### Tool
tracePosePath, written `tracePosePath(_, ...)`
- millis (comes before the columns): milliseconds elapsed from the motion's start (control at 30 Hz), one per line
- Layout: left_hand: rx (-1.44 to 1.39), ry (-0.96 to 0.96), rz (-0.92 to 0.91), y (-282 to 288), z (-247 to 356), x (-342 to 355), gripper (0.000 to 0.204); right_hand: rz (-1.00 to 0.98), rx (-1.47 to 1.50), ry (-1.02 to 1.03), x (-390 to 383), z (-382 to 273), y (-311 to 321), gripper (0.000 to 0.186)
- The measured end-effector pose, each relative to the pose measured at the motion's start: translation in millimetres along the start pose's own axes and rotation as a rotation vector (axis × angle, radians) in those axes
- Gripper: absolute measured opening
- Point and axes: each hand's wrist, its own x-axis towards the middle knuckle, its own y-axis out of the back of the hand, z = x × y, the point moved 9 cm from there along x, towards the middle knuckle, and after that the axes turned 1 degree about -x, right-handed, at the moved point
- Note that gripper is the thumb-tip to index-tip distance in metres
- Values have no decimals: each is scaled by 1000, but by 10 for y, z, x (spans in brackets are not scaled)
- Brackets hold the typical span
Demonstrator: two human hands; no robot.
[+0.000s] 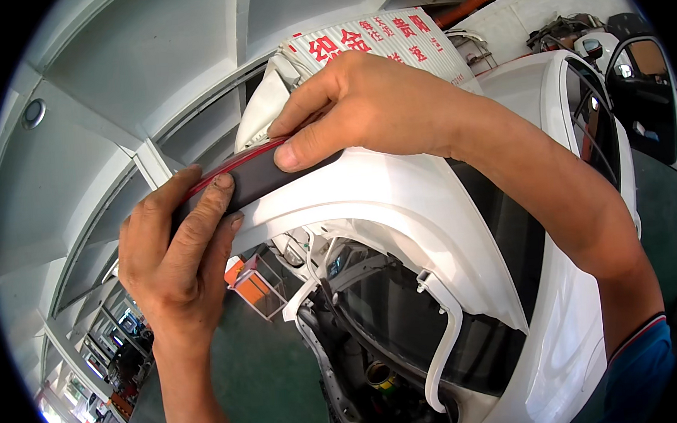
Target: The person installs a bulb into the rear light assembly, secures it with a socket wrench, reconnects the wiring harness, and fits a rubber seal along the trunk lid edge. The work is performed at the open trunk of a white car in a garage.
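Observation:
A dark grey trim strip [263, 179] with a thin red line along its upper edge lies along the top of a white curved car panel [314, 193], which looks like a fender with its arch cut-out. At the strip's left end, my left hand [172, 256] grips it, fingertips over its face and thumb beneath. Farther right, my right hand [375, 104] pinches the strip, thumb on the grey face and fingers over the red edge. That hand partly hides the strip's right part. Whether the strip is stuck to the panel cannot be told.
Below the arch are the windshield [390, 294], a white curved bracket [447, 344] and an uncovered engine bay [366, 404]. An orange-and-white frame stand [256, 286] is on the green floor. Another white vehicle with an open door [646, 103] stands at right.

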Motion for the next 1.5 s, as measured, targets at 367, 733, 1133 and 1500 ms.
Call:
tracePosePath(367,54,-43,-35,-98,81,33,46,218,-298,525,-184,-274,-81,40)
tracePosePath(733,51,-92,-3,-100,100,55,43,423,-663,766,-398,-403,-237,24)
tracePosePath(1133,-140,26,-117,-98,-119,30,44,329,-737,663,-352,-413,-252,33)
tracePosePath(1500,-309,368,-5,345,-594,-380,52,483,-807,682,-418,-593,-313,38)
